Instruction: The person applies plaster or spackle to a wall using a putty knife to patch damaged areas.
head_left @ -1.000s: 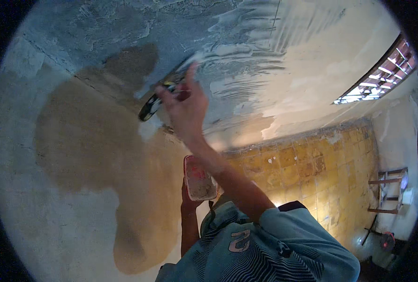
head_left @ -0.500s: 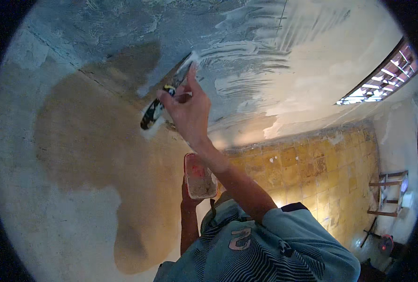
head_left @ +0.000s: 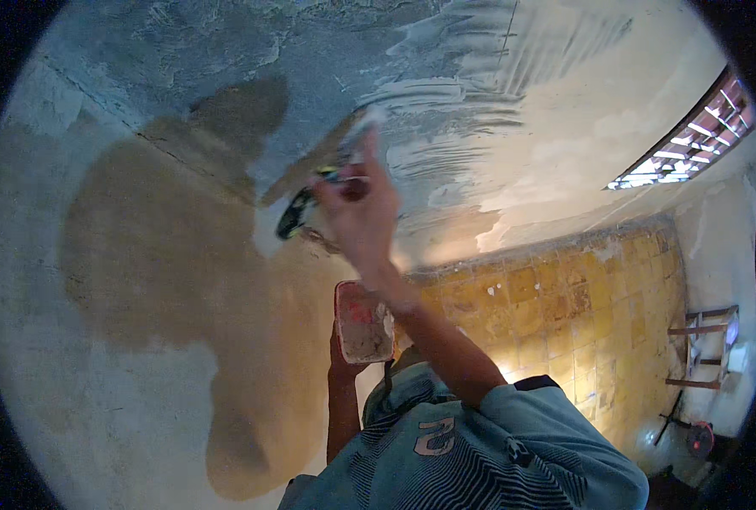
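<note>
My right hand [head_left: 361, 212] is closed around the dark handle of a putty knife [head_left: 292, 215], held against the wall. A finger reaches along the blade, whose tip carries whitish paste; motion blurs both. Behind and beside the blade, pale filler [head_left: 433, 153] lies on the bluish-grey wall [head_left: 310, 51] in ridged streaks. Lower down, my left hand [head_left: 339, 355] grips a rectangular, red-rimmed tub [head_left: 338, 319] by its left side. Greyish paste and a reddish patch show inside the tub. My right forearm passes over its upper right corner, and most of the left fingers are hidden.
A large brown patch [head_left: 165, 246] spreads over the wall at left. Yellow tiles [head_left: 556, 306] cover the floor at right. Beyond them stand a wooden frame-like stool [head_left: 702, 348] and a dark object with a red disc [head_left: 699, 439]. A slatted opening [head_left: 692, 140] lets in light at upper right.
My right hand and the putty knife have moved a little to the right and slightly down across the wall. The tub in my left hand has hardly shifted.
</note>
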Demonstrator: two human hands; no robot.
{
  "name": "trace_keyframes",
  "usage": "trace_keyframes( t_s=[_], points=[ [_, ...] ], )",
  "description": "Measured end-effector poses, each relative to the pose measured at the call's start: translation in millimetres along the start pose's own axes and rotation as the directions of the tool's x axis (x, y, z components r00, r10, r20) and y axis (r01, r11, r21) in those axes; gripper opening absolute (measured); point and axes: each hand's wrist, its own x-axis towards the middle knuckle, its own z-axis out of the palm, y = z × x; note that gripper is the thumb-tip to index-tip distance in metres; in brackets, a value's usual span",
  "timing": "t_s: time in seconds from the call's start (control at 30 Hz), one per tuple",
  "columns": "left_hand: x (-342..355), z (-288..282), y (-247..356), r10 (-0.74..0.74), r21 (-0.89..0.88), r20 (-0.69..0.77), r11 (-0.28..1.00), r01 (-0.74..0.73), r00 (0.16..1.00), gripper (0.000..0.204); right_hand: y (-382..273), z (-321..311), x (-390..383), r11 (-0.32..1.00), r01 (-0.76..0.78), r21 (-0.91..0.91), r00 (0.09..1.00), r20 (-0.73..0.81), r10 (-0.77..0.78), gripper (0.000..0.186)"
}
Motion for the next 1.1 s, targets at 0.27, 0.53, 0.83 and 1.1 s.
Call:
trace_keyframes(
  t_s=[0.27,0.53,0.83,1.1],
  points=[
    [2.3,3.0,4.0,-0.115,-0.213,0.204,0.964,0.159,0.972,0.068,18.4,-84.2,64.8,0.997,-0.063,0.050,0.977,-0.200,0.072,0.074],
    [12.9,2.4,6.6,-0.189,-0.132,0.069,0.971,0.197,0.979,0.071,16.4,-60.1,21.9,0.997,-0.051,0.062,0.975,-0.213,0.063,0.086],
    [19.4,21.8,-2.7,-0.213,-0.042,-0.073,0.977,0.211,0.974,0.072,28.7,-55.7,23.9,0.982,-0.066,-0.177,0.992,-0.119,0.045,0.095],
    [16.0,40.5,-5.8,-0.228,-0.132,-0.048,0.967,0.220,0.973,0.072,26.8,-160.8,82.1,0.998,-0.006,-0.055,0.906,-0.422,-0.018,0.089]
  ],
)
